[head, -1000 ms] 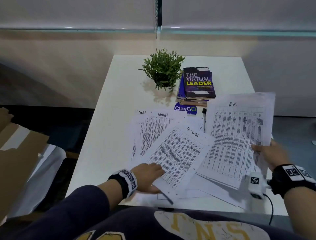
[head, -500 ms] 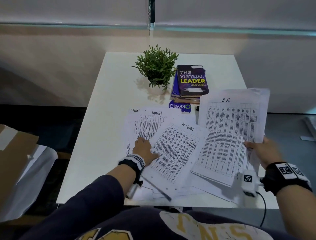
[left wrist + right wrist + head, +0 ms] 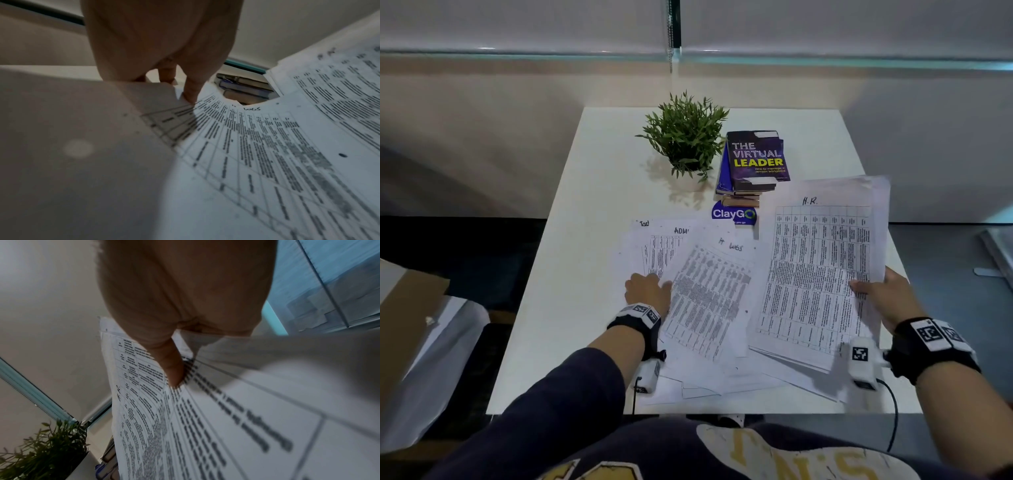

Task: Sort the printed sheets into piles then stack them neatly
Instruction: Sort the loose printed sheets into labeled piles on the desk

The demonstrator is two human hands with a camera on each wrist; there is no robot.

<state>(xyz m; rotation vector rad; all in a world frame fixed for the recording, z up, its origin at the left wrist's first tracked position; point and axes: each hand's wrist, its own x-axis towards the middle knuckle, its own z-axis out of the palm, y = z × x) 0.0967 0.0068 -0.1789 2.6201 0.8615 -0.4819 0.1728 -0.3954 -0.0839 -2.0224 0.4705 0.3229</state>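
Note:
Printed table sheets lie fanned over the near half of the white table (image 3: 585, 240). My left hand (image 3: 647, 291) pinches the left edge of the sheet headed "H Logs" (image 3: 709, 298). In the left wrist view its thumb (image 3: 191, 94) lies on top of that sheet (image 3: 257, 146) and the fingers go under the edge. My right hand (image 3: 883, 294) holds a raised stack of sheets headed "H.R." (image 3: 818, 274) by its right edge, thumb (image 3: 172, 369) on the top page (image 3: 205, 426). A sheet headed "ADMIN" (image 3: 664, 246) lies partly covered under the "H Logs" sheet, with another below it.
A small potted plant (image 3: 686, 137) and a stack of books (image 3: 755, 161) stand at the table's far middle. A blue ClayGo sticker (image 3: 732, 214) sits in front of the books. A cardboard box (image 3: 407, 325) is on the floor to the left.
My left hand has moved from the near corner of the "H Logs" sheet up to its left edge and taken hold there; that sheet has shifted. The right hand keeps holding the "H.R." stack.

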